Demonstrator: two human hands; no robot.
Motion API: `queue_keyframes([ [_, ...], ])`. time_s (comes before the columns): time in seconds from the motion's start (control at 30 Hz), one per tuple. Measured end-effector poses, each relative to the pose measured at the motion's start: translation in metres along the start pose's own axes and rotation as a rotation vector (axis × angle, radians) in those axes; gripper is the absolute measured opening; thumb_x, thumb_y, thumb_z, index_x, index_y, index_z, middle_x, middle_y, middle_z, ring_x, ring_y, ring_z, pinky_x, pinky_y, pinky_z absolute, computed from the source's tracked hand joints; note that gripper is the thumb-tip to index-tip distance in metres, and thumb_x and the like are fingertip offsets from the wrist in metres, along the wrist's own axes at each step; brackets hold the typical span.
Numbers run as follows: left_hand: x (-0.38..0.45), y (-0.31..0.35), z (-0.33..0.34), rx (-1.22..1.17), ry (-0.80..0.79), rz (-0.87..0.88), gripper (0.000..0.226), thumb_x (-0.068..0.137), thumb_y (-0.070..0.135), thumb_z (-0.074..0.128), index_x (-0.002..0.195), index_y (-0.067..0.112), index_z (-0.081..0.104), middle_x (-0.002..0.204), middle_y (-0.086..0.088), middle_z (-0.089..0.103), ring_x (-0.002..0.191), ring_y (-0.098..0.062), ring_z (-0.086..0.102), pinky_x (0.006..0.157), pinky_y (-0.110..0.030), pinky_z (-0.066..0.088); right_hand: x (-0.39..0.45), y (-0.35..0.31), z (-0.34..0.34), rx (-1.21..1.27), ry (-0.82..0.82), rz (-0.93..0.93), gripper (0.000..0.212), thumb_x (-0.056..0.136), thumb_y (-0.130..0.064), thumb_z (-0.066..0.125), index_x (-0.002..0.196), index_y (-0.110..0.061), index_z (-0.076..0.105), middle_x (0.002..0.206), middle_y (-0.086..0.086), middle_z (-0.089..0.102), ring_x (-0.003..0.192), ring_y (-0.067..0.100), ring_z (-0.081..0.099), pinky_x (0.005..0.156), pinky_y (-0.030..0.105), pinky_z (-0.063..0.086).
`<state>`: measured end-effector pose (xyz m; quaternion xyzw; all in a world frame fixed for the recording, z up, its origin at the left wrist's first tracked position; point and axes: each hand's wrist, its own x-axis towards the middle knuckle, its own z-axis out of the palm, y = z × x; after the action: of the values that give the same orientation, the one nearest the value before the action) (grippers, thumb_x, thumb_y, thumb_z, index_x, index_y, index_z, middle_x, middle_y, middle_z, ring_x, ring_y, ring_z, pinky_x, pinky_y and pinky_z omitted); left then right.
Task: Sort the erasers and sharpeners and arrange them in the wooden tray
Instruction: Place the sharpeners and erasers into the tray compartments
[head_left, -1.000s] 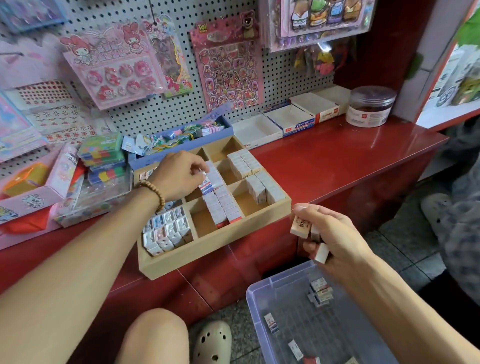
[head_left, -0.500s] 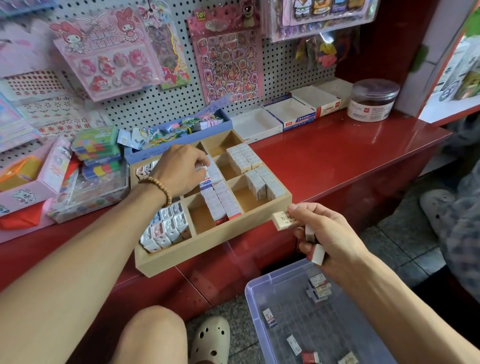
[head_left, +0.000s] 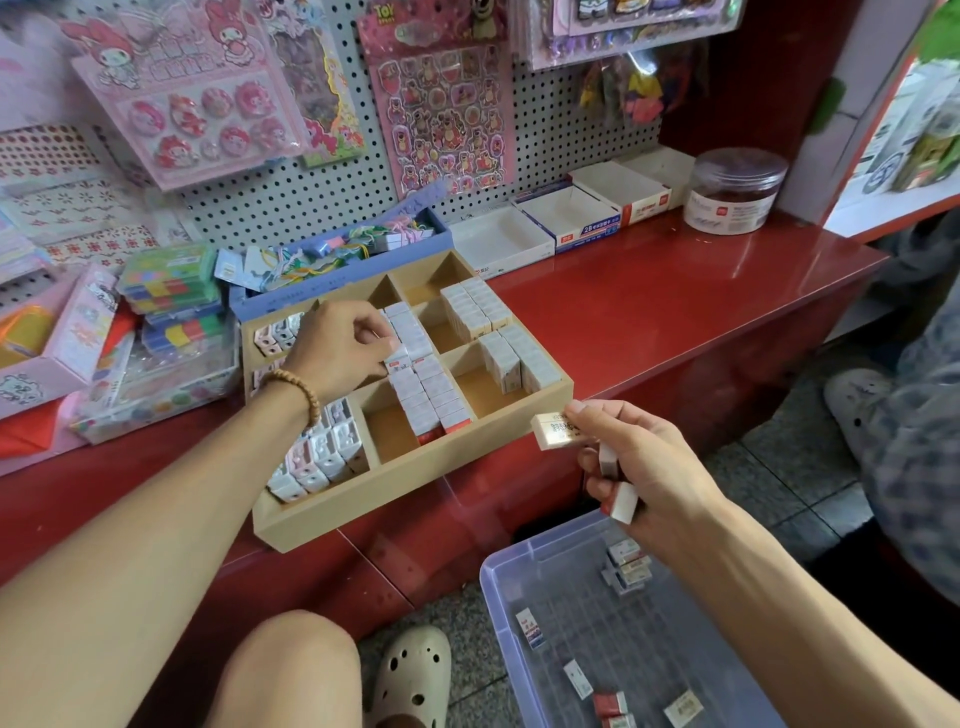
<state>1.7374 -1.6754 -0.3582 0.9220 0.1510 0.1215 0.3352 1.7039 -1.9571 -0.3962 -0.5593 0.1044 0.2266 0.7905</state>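
Head view, nearest first: a bare knee (head_left: 283, 670) and a cream perforated clog (head_left: 413, 675) sit at the bottom edge above speckled floor tiles, beside a clear plastic bin (head_left: 498, 613) on the floor that holds a scatter of loose erasers (head_left: 628, 566). Above the bin, the right hand (head_left: 644, 467) has its fingers (head_left: 584, 413) curled around several pieces: a cream eraser (head_left: 558, 431) pinched between thumb and forefinger just off the near right corner of the wooden tray (head_left: 415, 483), and two more small erasers tucked under the lower fingers. The wooden tray rests tilted on the red counter (head_left: 675, 312), its near edge overhanging the front. Its left compartments hold pastel sharpeners (head_left: 322, 457), the middle ones carry two rows of wrapped erasers standing on edge, and the right ones hold blocks of cream erasers (head_left: 514, 361); the two far compartments look bare. The left hand (head_left: 337, 348), with a wooden bead bracelet (head_left: 298, 392) at the wrist, reaches over the tray, fingertips closed on a wrapped eraser (head_left: 397, 356) in the middle row. Farther back stand a blue box of tangled tags (head_left: 337, 260), open white cartons (head_left: 498, 239) and a clear round jar (head_left: 732, 189), with sticker packs (head_left: 441, 98) hanging on the pegboard behind.
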Motion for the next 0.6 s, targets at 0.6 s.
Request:
queue_keyframes([
  [0.6, -0.077, 0.082, 0.047, -0.315, -0.499, 0.132, 0.008, 0.086, 0.021, 0.074, 0.092, 0.017, 0.070, 0.077, -0.005, 0.071, 0.069, -0.016, 0.069, 0.059, -0.033, 0.059, -0.003, -0.002, 0.009, 0.082, 0.045, -0.073, 0.016, 0.084, -0.018, 0.077, 0.075, -0.016, 0.064, 0.070, 0.005, 0.057, 0.050, 0.009, 0.042, 0.040, 0.021, 0.031],
])
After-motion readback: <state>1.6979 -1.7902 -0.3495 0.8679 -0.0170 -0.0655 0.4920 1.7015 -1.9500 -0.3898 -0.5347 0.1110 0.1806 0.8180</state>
